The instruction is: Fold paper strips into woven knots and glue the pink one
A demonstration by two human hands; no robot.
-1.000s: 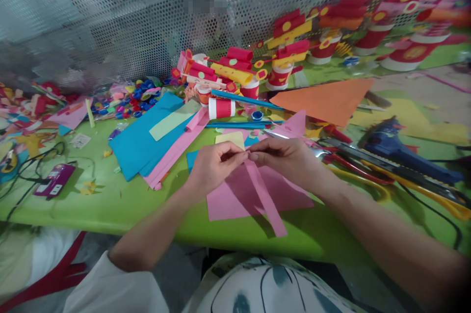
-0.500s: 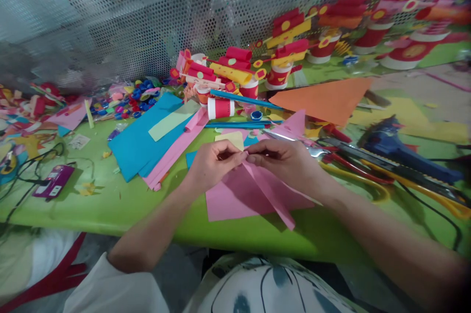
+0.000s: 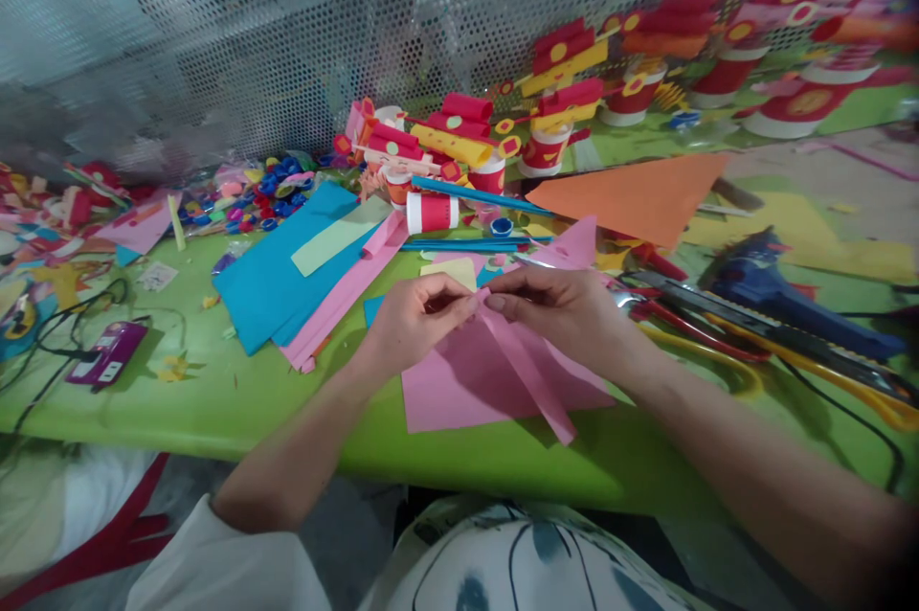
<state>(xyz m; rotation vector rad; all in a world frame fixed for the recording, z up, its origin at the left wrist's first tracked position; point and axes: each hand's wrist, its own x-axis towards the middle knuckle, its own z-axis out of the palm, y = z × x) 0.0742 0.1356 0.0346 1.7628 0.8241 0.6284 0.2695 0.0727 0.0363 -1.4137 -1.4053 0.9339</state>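
Between my left hand (image 3: 420, 319) and my right hand (image 3: 560, 305), the upper end of a pink foam strip (image 3: 527, 376) is pinched by thumbs and forefingers. The strip slants down toward the table's front edge. Beneath it lies a larger pink sheet (image 3: 445, 391). A pale yellow piece (image 3: 452, 272) rests just beyond my left fingers. Scissors with yellow handles (image 3: 747, 376) lie beside my right wrist, partly covered by that arm.
A blue glue gun (image 3: 796, 290) and a cutter saw-like black blade (image 3: 790, 328) lie at right. Blue sheets (image 3: 251, 290), a tipped paper cup (image 3: 432, 212) and an orange sheet (image 3: 638, 194) lie farther back. Decorated cups (image 3: 546, 149) line the mesh. A purple box (image 3: 107, 354) with cables sits left.
My fingertips have shifted very slightly at the strip's upper end, the right thumb and forefinger a little apart from the left. The rest looks the same.
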